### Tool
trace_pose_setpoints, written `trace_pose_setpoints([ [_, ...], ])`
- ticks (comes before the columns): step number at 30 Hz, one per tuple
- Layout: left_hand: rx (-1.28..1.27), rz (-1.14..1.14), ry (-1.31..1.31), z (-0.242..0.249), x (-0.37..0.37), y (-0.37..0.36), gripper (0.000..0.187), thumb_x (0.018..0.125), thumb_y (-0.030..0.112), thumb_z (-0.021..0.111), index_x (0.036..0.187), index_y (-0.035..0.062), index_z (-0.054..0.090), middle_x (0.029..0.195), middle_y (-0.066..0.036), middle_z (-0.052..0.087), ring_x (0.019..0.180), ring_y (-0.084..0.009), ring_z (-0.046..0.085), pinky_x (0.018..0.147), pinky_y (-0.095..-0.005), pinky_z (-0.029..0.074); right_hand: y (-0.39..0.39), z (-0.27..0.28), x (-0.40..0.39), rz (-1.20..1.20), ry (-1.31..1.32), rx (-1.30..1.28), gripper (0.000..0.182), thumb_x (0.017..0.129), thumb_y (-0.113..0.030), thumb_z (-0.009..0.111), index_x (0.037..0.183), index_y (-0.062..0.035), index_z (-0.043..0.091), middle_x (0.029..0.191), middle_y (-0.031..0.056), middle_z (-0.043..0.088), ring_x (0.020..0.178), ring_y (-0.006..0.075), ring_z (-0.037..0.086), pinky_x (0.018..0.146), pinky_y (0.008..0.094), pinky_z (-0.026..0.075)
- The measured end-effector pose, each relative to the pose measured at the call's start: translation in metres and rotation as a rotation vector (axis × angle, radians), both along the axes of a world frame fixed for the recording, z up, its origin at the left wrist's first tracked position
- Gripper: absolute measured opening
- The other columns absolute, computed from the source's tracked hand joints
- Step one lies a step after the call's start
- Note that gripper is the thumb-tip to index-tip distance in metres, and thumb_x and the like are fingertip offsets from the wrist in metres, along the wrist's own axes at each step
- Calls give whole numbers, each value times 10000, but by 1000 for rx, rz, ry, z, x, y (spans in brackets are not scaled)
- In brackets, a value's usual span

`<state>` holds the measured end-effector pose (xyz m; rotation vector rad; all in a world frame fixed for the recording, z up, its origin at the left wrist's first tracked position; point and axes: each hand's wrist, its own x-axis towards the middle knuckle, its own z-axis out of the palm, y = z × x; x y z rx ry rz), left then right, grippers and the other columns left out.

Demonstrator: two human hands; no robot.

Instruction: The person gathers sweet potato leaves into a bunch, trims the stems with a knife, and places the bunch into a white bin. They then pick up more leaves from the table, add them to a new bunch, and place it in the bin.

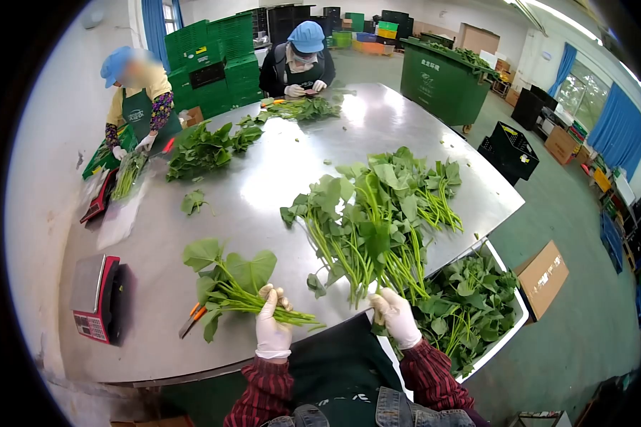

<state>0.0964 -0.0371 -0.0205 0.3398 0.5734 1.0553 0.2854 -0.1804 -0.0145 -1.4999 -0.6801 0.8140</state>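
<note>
My left hand, in a white glove, is closed round the stems of a small bunch of leafy greens, whose leaves point up and left. My right hand, also gloved, has its fingers pressed together at the lower stem ends of a large pile of greens on the steel table. Just left of the small bunch lies an orange-handled cutting tool. A white bin full of greens stands beside the table, right of my right hand.
A red scale sits at the table's left. Two co-workers in blue caps stand across it, one handling bagged greens, another at the far edge. More greens lie between. A cardboard box is at right.
</note>
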Motion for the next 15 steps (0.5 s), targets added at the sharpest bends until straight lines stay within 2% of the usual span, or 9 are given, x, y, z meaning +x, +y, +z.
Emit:
trace_pose_setpoints([
  [1,3,3,3,-1,-1,0,106,883,78,565,985,106,547,841,-39,565,682,-128,499,611,-253,415,-9,-14,9,-46,-76,17,182,900,-172,539,793,-26,556,550,-11,480,454,61,444,427,210,344],
  [6,-3,17,12,-5,-4,3,96,889,84,556,983,101,548,835,-37,566,674,-124,500,610,-248,417,-59,-44,40,-481,66,79,290,912,-289,546,791,-27,565,553,-8,500,461,68,478,433,201,377],
  [9,-5,19,6,-7,-4,5,95,888,80,557,980,102,550,833,-39,569,670,-124,503,609,-247,421,-81,-55,52,-610,24,-313,330,890,-317,575,794,-2,571,531,20,547,410,91,478,399,219,375],
  [10,-9,21,6,-8,-4,5,95,888,80,557,980,102,550,833,-39,569,670,-124,503,609,-247,421,-85,-57,53,-603,-152,-480,318,874,-286,596,762,12,578,539,54,574,404,106,508,401,234,388],
  [14,-17,5,9,-13,-3,5,100,888,81,556,985,107,557,834,-34,572,680,-126,500,615,-246,418,-51,-42,35,-421,-293,-332,301,861,-217,593,676,18,566,530,85,559,430,139,572,418,273,421],
  [15,-4,-4,12,-14,-3,5,102,893,86,550,991,110,562,838,-27,574,690,-127,495,620,-246,412,-32,-26,27,-313,-323,-360,287,857,-226,598,697,11,579,542,104,558,439,153,588,430,283,432],
])
